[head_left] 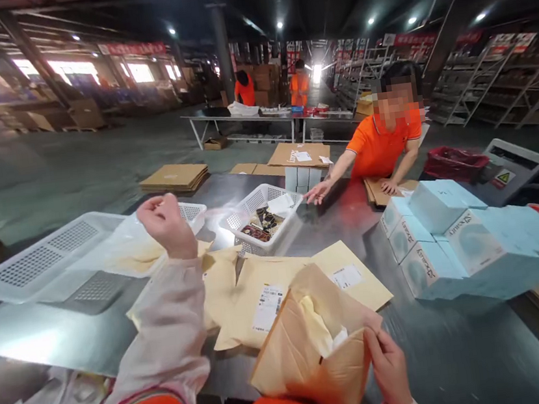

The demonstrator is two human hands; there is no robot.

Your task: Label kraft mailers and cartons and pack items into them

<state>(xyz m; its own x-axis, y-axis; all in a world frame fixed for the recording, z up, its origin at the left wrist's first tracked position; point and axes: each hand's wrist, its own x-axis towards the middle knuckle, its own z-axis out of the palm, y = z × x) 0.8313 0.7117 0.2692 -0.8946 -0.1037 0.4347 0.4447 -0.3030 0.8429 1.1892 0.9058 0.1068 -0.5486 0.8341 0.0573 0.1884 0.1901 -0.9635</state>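
Observation:
My right hand pinches the open edge of a tan padded envelope held close to my chest; pale wrapping shows inside its mouth. My left hand is raised above the metal table, fingers curled in a pinch on a thin clear plastic bag that looks blurred. Under my left arm lie several more tan envelopes with white shipping labels.
Two white perforated baskets stand on the table: a flat one at left and a smaller one holding dark items. A stack of pale blue boxes sits at right. A co-worker in orange reaches onto the far side. Flat cardboard lies beyond.

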